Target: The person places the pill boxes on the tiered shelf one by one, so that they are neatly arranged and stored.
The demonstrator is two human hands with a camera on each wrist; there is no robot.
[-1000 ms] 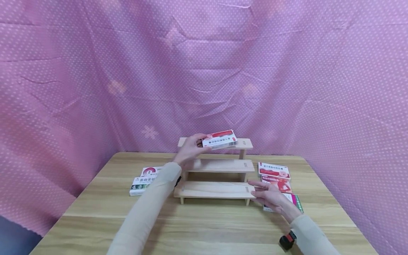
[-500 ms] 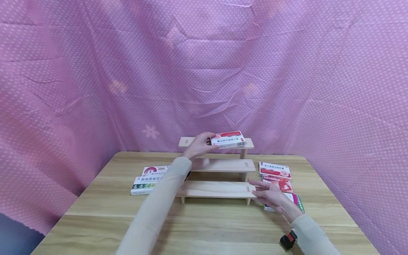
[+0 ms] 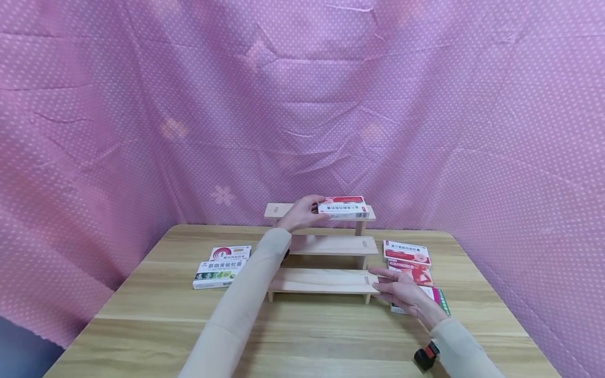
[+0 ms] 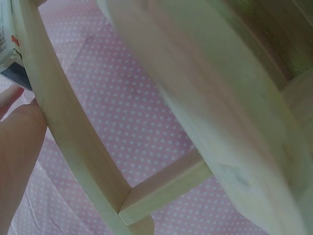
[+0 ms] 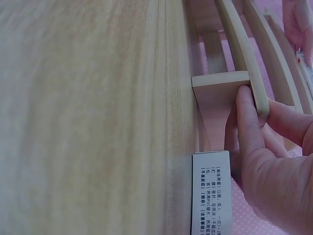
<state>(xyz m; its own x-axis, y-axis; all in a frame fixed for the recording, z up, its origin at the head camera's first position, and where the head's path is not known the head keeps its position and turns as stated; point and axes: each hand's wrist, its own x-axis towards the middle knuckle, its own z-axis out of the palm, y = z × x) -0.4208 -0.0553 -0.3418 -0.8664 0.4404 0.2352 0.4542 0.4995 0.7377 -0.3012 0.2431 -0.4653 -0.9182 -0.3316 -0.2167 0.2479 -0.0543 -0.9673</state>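
My left hand (image 3: 303, 212) grips the left end of a red-and-white medicine box (image 3: 343, 208), which lies along the right part of the top board of a three-tier wooden rack (image 3: 323, 281). Only a corner of that box (image 4: 7, 41) shows in the left wrist view, at the edge of the top board. Down at the lowest board's right end, my right hand (image 3: 402, 292) pinches the rack. The right wrist view shows the thumb and fingers of that right hand (image 5: 274, 161) on either side of the board end.
To the rack's left lie two medicine boxes, one white-and-green (image 3: 217, 274) and one with a pink spiral (image 3: 230, 253). Several more, among them a red box (image 3: 413, 271), lie at the right beside my right hand. A pink dotted cloth (image 3: 302, 105) hangs behind the table (image 3: 302, 336).
My left hand has carried the medicine box rightward along the top board, and the box now lies straighter with it. The right hand has stayed at the lowest board's end.
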